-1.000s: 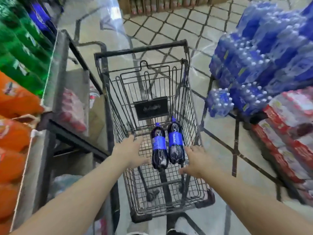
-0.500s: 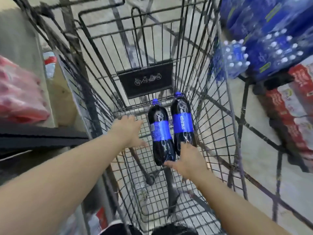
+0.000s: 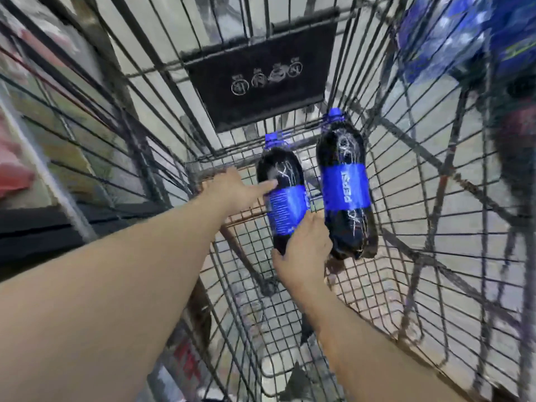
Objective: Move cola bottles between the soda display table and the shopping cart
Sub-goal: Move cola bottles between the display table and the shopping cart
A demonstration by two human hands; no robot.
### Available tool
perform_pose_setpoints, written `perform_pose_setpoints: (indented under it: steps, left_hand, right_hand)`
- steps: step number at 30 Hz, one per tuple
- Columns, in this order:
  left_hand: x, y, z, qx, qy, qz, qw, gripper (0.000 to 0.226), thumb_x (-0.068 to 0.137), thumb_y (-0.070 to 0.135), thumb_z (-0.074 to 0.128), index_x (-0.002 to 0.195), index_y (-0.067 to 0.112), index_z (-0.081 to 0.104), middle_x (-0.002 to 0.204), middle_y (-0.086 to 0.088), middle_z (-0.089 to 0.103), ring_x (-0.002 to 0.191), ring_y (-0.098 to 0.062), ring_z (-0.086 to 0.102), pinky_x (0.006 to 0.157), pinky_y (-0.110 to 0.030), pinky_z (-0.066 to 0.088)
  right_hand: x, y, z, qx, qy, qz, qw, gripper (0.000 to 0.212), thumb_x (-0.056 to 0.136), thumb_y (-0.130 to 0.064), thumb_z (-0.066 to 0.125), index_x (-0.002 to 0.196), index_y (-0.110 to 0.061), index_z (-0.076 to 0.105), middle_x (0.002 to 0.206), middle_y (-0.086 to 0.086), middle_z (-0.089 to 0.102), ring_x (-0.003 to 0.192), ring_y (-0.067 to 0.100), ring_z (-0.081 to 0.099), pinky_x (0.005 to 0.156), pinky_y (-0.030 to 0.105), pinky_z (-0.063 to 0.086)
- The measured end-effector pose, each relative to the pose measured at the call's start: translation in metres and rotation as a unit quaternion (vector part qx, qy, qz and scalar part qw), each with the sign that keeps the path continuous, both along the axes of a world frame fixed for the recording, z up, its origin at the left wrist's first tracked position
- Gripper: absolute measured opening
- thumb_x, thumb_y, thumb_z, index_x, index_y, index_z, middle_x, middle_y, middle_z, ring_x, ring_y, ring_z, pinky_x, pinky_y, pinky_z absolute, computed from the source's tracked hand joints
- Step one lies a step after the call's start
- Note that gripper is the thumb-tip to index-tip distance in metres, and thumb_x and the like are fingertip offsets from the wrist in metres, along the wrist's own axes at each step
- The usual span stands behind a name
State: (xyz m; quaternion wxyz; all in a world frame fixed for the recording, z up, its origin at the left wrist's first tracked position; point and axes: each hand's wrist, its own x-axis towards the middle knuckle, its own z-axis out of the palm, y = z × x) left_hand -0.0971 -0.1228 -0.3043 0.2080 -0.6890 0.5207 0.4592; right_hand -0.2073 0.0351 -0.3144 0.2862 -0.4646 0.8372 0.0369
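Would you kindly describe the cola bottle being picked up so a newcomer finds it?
Look inside the wire shopping cart, below its black placard. Two bottles lie there; it is the left bottle, touched by both hands, its label showing fine print, not the logo.

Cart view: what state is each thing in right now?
Left bottle: lying down, capped, both hands on it.
Right bottle: lying down, capped, untouched.
Left hand: open, thumb touching the left bottle.
Right hand: gripping the left bottle's base.
Cart: holds both bottles.
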Motion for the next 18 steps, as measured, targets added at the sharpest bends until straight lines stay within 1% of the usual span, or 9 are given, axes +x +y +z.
perform_pose_setpoints:
  steps: [2,3,5,6,7,9,11,14,18]
  left_hand:
    - [-0.008,0.000,-0.012,-0.012,0.023,0.153,0.988,0.127,0.066,0.088,0.073,0.158,0.009,0.034,0.157,-0.014,0.050,0.143,-0.035,0.049,0.117,-0.043,0.041]
    - [-0.010,0.001,-0.019,-0.016,0.029,0.224,0.974,0.135,0.055,0.090,0.078,0.155,0.010,0.036,0.153,-0.012,0.054,0.138,-0.035,0.053,0.116,-0.045,0.043]
    - [-0.010,0.006,-0.039,-0.008,0.013,0.348,0.937,0.172,0.019,0.099,0.077,0.158,0.013,0.024,0.150,-0.012,0.052,0.133,-0.038,0.057,0.111,-0.055,0.047]
    - [-0.004,0.010,-0.055,-0.007,-0.002,0.385,0.923,0.186,0.003,0.099,0.073,0.158,0.014,0.017,0.149,-0.014,0.050,0.130,-0.040,0.059,0.108,-0.058,0.049]
    - [0.002,0.014,-0.066,-0.012,-0.010,0.401,0.916,0.190,-0.003,0.098,0.071,0.157,0.012,0.015,0.147,-0.015,0.051,0.128,-0.041,0.060,0.106,-0.058,0.050]
    - [0.012,0.018,-0.077,-0.022,0.001,0.406,0.914,0.177,0.004,0.089,0.078,0.151,0.007,0.023,0.139,-0.017,0.057,0.121,-0.040,0.064,0.104,-0.055,0.054]
    - [0.017,0.020,-0.079,-0.026,0.023,0.418,0.908,0.159,0.007,0.079,0.087,0.140,0.009,0.037,0.126,-0.014,0.066,0.106,-0.036,0.072,0.096,-0.053,0.059]
    - [0.021,0.021,-0.093,-0.028,0.036,0.438,0.898,0.142,0.003,0.073,0.093,0.125,0.017,0.047,0.114,-0.010,0.070,0.092,-0.035,0.075,0.087,-0.054,0.062]
    - [0.017,0.021,-0.077,-0.045,0.034,0.437,0.898,0.134,0.012,0.070,0.092,0.126,0.015,0.048,0.111,-0.010,0.070,0.090,-0.036,0.075,0.085,-0.053,0.063]
  right_hand:
    - [0.000,0.008,-0.003,-0.015,-0.024,0.040,0.999,0.104,0.065,-0.029,0.089,0.148,0.001,0.035,0.145,0.017,0.041,0.128,0.037,0.040,0.108,0.054,0.038]
    - [-0.004,0.012,-0.005,-0.027,-0.035,0.068,0.997,0.103,0.063,-0.028,0.089,0.147,-0.001,0.037,0.143,0.016,0.043,0.125,0.035,0.040,0.106,0.055,0.041]
    - [-0.011,0.016,-0.008,-0.033,-0.060,0.112,0.991,0.102,0.059,-0.032,0.088,0.145,-0.005,0.039,0.139,0.012,0.046,0.121,0.033,0.043,0.103,0.054,0.044]
    - [-0.015,0.015,-0.008,-0.019,-0.074,0.119,0.990,0.106,0.059,-0.039,0.087,0.147,-0.006,0.037,0.138,0.012,0.046,0.122,0.033,0.043,0.104,0.053,0.044]
    - [-0.018,0.013,-0.008,0.009,-0.088,0.116,0.989,0.113,0.060,-0.048,0.085,0.151,-0.007,0.032,0.140,0.011,0.044,0.125,0.032,0.043,0.106,0.051,0.043]
    - [-0.022,0.010,-0.010,0.083,-0.103,0.101,0.986,0.132,0.062,-0.064,0.082,0.161,-0.012,0.013,0.146,0.009,0.038,0.132,0.030,0.039,0.110,0.046,0.041]
    - [-0.022,0.008,-0.012,0.118,-0.105,0.102,0.982,0.142,0.060,-0.071,0.082,0.163,-0.018,0.000,0.156,0.007,0.032,0.141,0.029,0.035,0.113,0.043,0.039]
    - [-0.021,0.009,-0.014,0.123,-0.109,0.099,0.981,0.136,0.061,-0.073,0.081,0.161,-0.020,0.006,0.157,0.004,0.034,0.142,0.027,0.038,0.111,0.041,0.039]
    - [-0.015,0.013,-0.017,0.102,-0.090,0.098,0.986,0.119,0.062,-0.073,0.077,0.154,-0.024,0.020,0.138,0.001,0.049,0.124,0.025,0.052,0.096,0.040,0.047]
